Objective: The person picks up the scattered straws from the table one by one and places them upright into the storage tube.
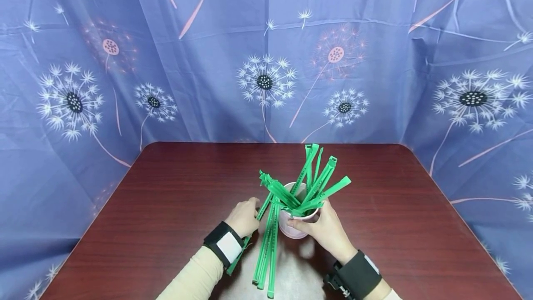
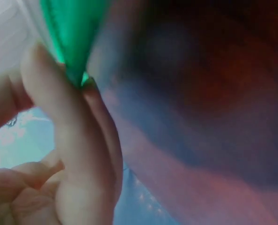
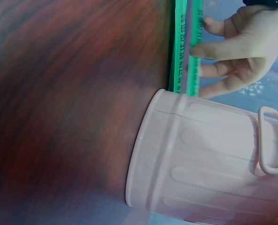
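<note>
A small pale pink bucket (image 1: pixel 291 233) with a ribbed wall stands upright on the table; its looped handle (image 3: pixel 266 164) shows in the right wrist view. My right hand (image 1: pixel 330 230) grips the bucket by its right side near the rim. Several green-wrapped straws (image 1: pixel 318 186) stick up out of it at various angles. Left of the bucket, my left hand (image 1: pixel 243 216) pinches a green-wrapped straw (image 1: pixel 263 207). In the left wrist view, blurred green wrapping (image 2: pixel 76 37) shows at the fingertips. More wrapped straws (image 1: pixel 266 249) hang or lean between the left hand and bucket.
The dark red-brown wooden table (image 1: pixel 175 189) has rounded far corners and a glossy light patch at its near edge. A blue cloth (image 1: pixel 216 82) with dandelion prints hangs behind and along the sides. Black bands (image 1: pixel 225 244) wrap both wrists.
</note>
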A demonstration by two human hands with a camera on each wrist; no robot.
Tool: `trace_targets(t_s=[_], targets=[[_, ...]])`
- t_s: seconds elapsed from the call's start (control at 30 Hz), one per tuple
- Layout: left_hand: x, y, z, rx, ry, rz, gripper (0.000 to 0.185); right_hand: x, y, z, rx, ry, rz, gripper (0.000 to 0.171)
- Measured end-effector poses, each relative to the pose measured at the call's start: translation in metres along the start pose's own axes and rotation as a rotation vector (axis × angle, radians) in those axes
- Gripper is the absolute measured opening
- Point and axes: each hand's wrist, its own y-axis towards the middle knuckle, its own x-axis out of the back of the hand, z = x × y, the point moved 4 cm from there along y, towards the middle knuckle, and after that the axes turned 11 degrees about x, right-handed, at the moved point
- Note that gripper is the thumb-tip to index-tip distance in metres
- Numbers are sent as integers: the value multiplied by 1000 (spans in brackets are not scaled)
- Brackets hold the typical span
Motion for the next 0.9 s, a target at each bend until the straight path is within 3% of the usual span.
trace_targets(t_s=[0.17, 0.53, 0.9], targets=[[17, -1, -7, -38, -19, -91, 57, 0, 0, 0, -5, -10, -6, 78], [63, -21, -28, -135, -258, -337, 21, 0, 0, 0, 6, -7, -9, 82], [88, -39, -46, -206, -652, -352, 17, 0, 1, 0, 8, -19, -2, 82]])
